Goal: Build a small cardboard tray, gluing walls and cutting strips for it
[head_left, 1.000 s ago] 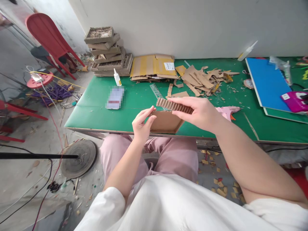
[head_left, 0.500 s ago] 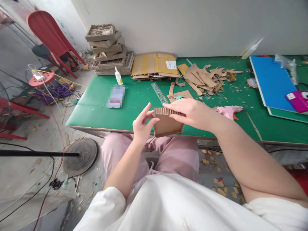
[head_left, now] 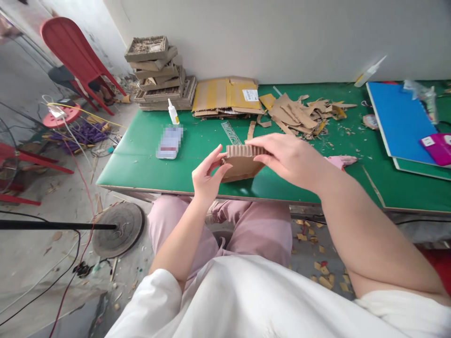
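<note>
A shallow cardboard box point(head_left: 239, 170) with a ridged corrugated side is held tilted above the near edge of the green table. My left hand point(head_left: 207, 174) grips its left edge between thumb and fingers. Across the ridged upper side lies my right hand point(head_left: 287, 157), thumb on the near face and fingers over the far side. Just behind the box a clear stencil ruler point(head_left: 230, 133) lies flat, partly covered. The pink glue gun point(head_left: 341, 161) rests to the right of my right hand, partly hidden by the forearm.
Cardboard trays point(head_left: 155, 72) are stacked at the back left, beside flattened cardboard point(head_left: 225, 96) and a heap of scraps point(head_left: 299, 112). A glue bottle point(head_left: 173, 112) stands behind a blurred phone point(head_left: 169, 143). At right lie a blue board point(head_left: 401, 117) and a magenta object point(head_left: 437, 148).
Both hands have raised the box slightly and tipped it, so its inner face shows less and its lower edge has moved away from my lap. The grip looks the same.
</note>
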A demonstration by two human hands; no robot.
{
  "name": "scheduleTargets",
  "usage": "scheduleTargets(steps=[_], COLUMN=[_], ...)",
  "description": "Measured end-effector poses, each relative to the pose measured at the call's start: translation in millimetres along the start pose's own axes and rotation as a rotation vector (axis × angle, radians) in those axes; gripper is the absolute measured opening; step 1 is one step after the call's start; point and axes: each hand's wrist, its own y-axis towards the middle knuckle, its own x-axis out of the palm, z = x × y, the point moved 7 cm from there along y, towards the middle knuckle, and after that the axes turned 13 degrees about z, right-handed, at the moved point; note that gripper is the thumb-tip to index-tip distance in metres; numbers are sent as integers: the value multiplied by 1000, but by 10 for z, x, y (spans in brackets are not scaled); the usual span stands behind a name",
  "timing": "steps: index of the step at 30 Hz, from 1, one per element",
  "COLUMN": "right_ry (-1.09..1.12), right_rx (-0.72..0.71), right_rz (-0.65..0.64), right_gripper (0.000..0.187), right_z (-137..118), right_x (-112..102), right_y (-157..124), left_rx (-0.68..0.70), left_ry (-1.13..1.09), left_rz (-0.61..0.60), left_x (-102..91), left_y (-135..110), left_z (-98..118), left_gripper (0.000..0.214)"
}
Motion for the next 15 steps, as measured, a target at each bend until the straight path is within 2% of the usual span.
scheduleTargets(steps=[3, 6, 15], right_ry=[8, 14, 59], right_rx=[-79, -103, -109], right_rz=[-27, -30, -50], right_gripper=[31, 32, 33], right_z=[-37, -34, -7], right_x=[167, 260, 292], right_y=[-36, -66, -58], left_rx=[-38, -64, -147], left_ry=[40, 85, 28], left_rz=[11, -30, -49], left_x=[-59, -71, -39], left_y=[-52, -87, -71], left_z=[-123, -170, -177], left_gripper=[42, 39, 36])
